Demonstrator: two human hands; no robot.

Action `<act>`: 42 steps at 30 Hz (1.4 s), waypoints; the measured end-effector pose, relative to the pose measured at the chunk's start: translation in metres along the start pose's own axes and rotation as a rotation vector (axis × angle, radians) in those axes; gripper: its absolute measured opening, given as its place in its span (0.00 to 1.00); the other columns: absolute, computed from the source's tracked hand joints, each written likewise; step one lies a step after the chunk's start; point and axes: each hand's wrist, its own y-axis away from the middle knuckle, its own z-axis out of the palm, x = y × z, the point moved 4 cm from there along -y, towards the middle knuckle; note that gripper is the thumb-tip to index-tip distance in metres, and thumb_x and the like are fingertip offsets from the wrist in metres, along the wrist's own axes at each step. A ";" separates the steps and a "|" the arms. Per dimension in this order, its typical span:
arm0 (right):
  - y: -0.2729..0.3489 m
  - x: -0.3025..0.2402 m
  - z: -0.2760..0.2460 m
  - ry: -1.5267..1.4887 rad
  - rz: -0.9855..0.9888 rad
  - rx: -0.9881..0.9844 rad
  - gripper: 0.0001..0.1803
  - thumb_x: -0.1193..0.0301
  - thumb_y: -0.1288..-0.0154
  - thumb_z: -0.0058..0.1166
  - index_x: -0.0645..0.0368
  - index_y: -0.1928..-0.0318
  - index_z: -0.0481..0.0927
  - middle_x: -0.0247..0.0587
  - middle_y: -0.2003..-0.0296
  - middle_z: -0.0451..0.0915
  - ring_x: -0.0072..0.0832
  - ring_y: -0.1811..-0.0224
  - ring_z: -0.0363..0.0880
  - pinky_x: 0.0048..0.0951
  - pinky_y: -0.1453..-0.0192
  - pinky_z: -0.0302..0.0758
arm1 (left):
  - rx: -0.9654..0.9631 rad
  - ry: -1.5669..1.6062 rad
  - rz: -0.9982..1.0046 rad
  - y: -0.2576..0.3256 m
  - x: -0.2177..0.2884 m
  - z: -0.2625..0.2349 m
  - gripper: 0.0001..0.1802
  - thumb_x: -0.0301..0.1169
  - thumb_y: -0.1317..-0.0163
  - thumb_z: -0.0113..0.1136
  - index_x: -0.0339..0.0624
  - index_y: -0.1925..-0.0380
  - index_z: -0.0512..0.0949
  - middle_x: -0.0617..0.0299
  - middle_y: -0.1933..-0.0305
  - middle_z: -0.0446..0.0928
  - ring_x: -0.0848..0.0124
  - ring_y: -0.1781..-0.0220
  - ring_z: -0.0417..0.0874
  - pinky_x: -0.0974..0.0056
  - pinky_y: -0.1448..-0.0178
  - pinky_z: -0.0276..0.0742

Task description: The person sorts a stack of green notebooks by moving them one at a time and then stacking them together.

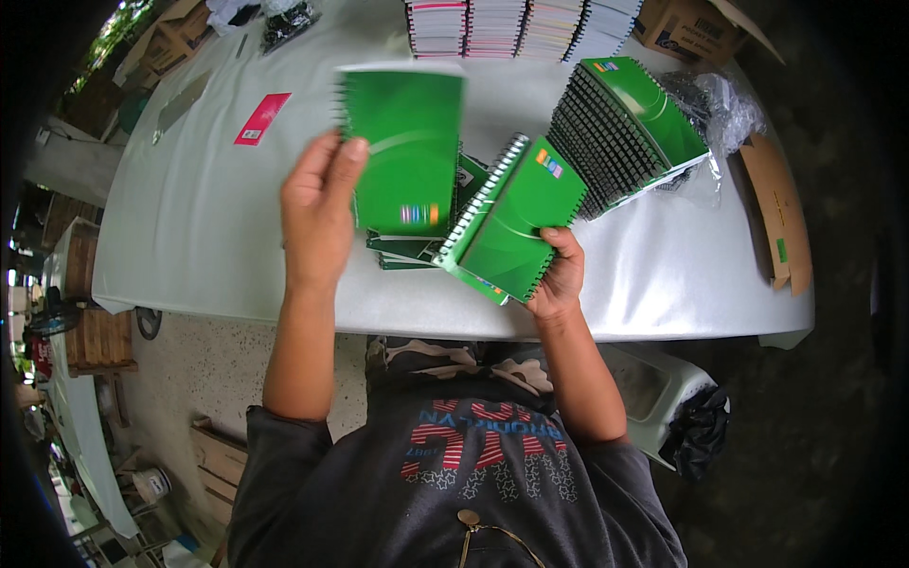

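on the white-covered table, a pile of green spiral-bound notebooks lies near the front edge. behind it to the right stands a row of green, black-wire-bound notebooks, with crumpled clear plastic on its right. white-paged spiral-bound books stand farther back, left of a brown cardboard box. a pink rectangular card lies left of the pile.

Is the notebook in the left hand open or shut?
It looks shut: the notebook in the left hand shows a green cover, with no page spread visible.
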 end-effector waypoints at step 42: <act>0.034 0.008 -0.013 0.010 -0.055 0.054 0.24 0.65 0.34 0.43 0.67 0.41 0.67 0.54 0.46 0.74 0.44 0.45 0.75 0.48 0.38 0.69 | -0.415 -0.332 0.265 0.020 -0.001 0.030 0.16 0.28 0.36 0.51 0.35 0.49 0.73 0.56 0.48 0.76 0.68 0.40 0.70 0.63 0.36 0.62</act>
